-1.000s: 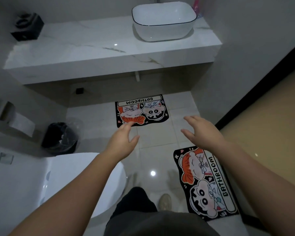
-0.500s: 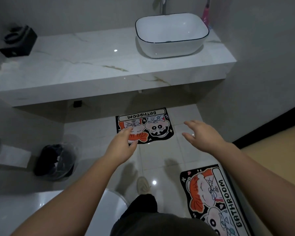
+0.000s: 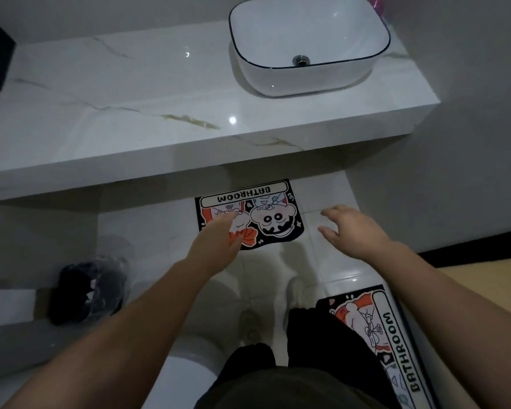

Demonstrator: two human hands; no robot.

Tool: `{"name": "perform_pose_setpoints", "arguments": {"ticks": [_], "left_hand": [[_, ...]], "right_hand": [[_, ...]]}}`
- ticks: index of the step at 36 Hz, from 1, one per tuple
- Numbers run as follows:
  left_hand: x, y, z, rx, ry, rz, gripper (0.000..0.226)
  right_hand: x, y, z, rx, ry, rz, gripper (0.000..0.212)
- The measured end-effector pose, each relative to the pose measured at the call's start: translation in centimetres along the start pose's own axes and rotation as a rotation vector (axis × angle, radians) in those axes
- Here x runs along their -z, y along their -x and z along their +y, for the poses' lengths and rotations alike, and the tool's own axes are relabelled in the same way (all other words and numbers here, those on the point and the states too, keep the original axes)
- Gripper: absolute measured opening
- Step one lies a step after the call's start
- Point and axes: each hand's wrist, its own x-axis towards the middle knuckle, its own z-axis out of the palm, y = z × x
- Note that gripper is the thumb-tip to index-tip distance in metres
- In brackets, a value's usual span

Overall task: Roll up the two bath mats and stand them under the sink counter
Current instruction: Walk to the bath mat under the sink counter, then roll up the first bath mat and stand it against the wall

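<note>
Below the marble sink counter (image 3: 189,149), far bath mat (image 3: 250,215) lies flat on the tiled floor (image 3: 160,231), far edge tucked under the overhang. Second bath mat (image 3: 378,335) flat at lower right, beside the person's leg; neither rolled yet. Left hand (image 3: 216,246) hovers over the far mat's near-left part, fingers loosely together, holding nothing. Right hand (image 3: 351,228) off its right edge, fingers spread, empty. Advice: grip both near corners, roll tight and even so the roll stands; watch head against counter edge.
</note>
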Motion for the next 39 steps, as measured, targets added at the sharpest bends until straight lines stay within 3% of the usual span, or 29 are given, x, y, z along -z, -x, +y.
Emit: {"name": "perform_pose_setpoints", "arguments": {"ticks": [20,25,33,39], "left_hand": [[-6.4,-15.1,0.9,0.079,-0.064,-0.064,0.053],[-9.3,-18.7,-2.5,0.03,-0.067,-0.069,0.052],[-17.8,-27.2,-12.1,-0.02,-0.206,-0.15,0.045],[-25.3,-34.2,-19.8,-0.02,-0.324,-0.174,0.057]], "right_hand": [[-3.2,-19.6,7.5,0.222,0.039,-0.178,0.039],[-7.8,-23.9,7.8,0.235,0.055,-0.223,0.03],[-20.8,-33.1,9.5,0.209,0.075,-0.275,0.045],[-32.0,-41.2,12.8,0.228,0.16,-0.268,0.047]]}}
